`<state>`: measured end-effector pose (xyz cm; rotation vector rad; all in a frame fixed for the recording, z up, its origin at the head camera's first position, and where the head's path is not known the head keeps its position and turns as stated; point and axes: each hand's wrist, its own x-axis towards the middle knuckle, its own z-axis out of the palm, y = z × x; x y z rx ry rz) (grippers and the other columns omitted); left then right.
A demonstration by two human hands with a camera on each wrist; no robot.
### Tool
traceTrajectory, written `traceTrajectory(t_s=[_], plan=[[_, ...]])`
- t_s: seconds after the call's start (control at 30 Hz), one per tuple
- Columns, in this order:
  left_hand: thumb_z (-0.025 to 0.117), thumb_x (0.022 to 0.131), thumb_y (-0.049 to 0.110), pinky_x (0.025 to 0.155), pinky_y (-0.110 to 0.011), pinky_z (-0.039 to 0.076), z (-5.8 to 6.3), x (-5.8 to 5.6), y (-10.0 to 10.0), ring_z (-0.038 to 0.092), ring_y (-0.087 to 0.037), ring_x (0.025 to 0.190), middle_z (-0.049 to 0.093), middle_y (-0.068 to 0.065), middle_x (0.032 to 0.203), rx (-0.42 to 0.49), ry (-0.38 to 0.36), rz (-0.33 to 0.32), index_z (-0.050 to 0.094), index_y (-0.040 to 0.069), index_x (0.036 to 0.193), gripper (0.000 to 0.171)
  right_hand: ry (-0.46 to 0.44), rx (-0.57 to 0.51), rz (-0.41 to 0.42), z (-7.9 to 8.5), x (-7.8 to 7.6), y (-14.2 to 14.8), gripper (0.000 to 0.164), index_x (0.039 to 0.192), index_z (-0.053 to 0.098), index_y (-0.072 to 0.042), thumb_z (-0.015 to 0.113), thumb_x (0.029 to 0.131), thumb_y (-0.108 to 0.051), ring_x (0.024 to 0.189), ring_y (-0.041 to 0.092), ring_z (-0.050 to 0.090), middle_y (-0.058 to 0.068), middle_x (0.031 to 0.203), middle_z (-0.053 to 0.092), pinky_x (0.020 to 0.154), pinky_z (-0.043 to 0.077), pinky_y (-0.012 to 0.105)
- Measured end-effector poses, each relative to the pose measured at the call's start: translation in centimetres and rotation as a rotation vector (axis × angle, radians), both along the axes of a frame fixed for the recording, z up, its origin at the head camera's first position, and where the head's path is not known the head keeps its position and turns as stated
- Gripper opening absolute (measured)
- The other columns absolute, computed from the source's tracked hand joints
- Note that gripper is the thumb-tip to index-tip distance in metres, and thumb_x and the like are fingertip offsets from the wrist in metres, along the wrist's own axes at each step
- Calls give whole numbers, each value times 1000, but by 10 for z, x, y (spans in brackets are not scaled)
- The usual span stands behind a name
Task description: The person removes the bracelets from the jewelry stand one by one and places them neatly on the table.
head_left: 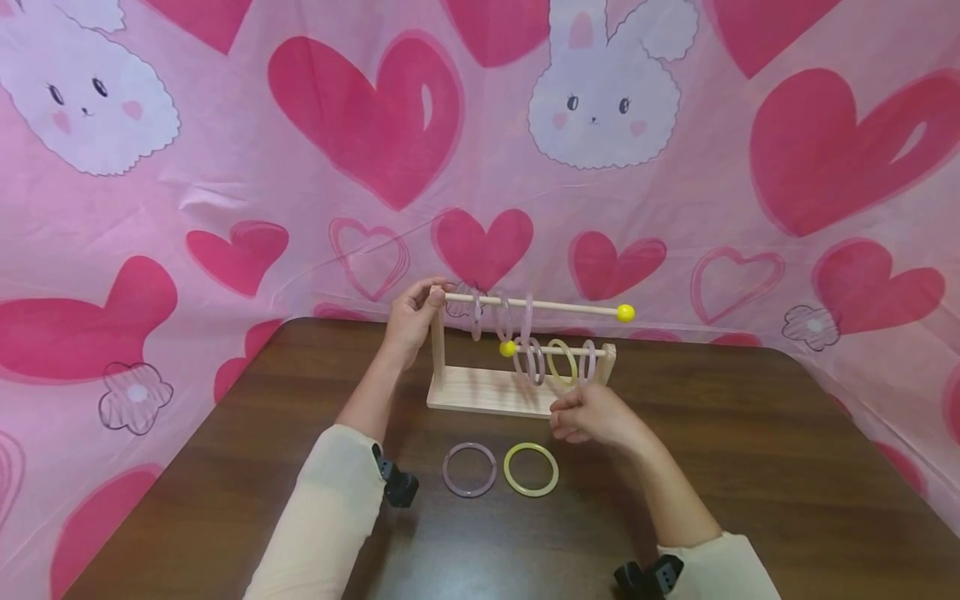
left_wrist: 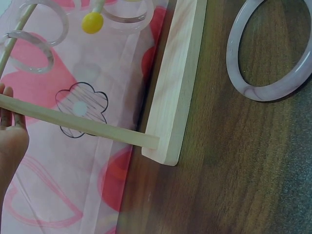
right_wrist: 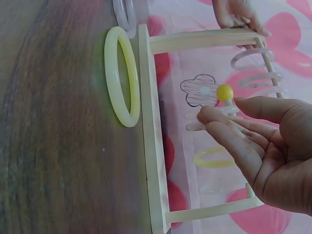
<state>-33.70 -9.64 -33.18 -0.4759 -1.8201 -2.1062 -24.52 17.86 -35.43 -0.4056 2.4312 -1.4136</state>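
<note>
A pale wooden bangle stand (head_left: 480, 390) has an upper and a lower rod, each ending in a yellow ball. My left hand (head_left: 408, 325) grips the top of its left post. Several pale purple bangles (head_left: 527, 318) hang from the upper rod. On the lower rod hang more purplish bangles and a yellow bangle (head_left: 551, 364). My right hand (head_left: 596, 414) is before the base's right part, fingers loosely bent and holding nothing; the right wrist view shows its palm bare. In front of the stand, a purple bangle (head_left: 446, 470) and a second yellow bangle (head_left: 507, 470) lie flat.
The stand is on a dark brown wooden table (head_left: 225, 500). Behind it hangs a pink cloth (head_left: 315, 192) printed with hearts and rabbits. The upper rod's yellow ball (head_left: 626, 313) juts out at the right, while the lower rod's ball (head_left: 507, 348) points left.
</note>
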Motion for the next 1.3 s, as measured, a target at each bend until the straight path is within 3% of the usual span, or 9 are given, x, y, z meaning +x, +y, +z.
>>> traceTrajectory(t_s=[0.27, 0.8, 1.03, 1.2, 1.3], plan=[[60, 84, 24, 94, -32, 41, -1, 0, 0, 56, -9, 95, 64, -2, 99, 10, 9, 4, 54, -9, 115, 45, 80, -39, -15, 3, -3, -4, 32, 112, 51, 23, 53, 86, 3, 80, 33, 66, 29, 97, 63, 69, 54, 41], [60, 84, 22, 93, -31, 41, 0, 1, 1, 55, -7, 92, 63, 8, 92, 23, 15, 1, 53, -11, 114, 45, 280, -199, -229, 5, -7, -20, 35, 117, 56, 12, 62, 87, -4, 92, 28, 64, 25, 103, 63, 74, 52, 28], [60, 83, 22, 93, -31, 41, -1, 0, 1, 55, -7, 93, 62, -15, 105, 19, 7, 8, 52, -12, 116, 48, 334, -257, -271, 8, -13, -28, 35, 118, 56, 12, 62, 88, -4, 96, 29, 62, 25, 103, 63, 74, 52, 24], [60, 83, 22, 92, -30, 42, 0, 0, 1, 55, -7, 92, 63, -10, 103, 18, 5, 14, 53, -11, 115, 46, 357, -260, -303, 12, -20, -34, 34, 118, 56, 10, 62, 87, -4, 96, 30, 62, 25, 105, 63, 73, 52, 25], [59, 85, 19, 91, -30, 42, 0, 0, 2, 55, -7, 91, 61, -17, 105, 15, 9, 17, 53, -11, 115, 43, 379, -255, -315, 14, -24, -37, 35, 119, 57, 9, 63, 87, -5, 95, 30, 63, 24, 104, 63, 73, 52, 26]])
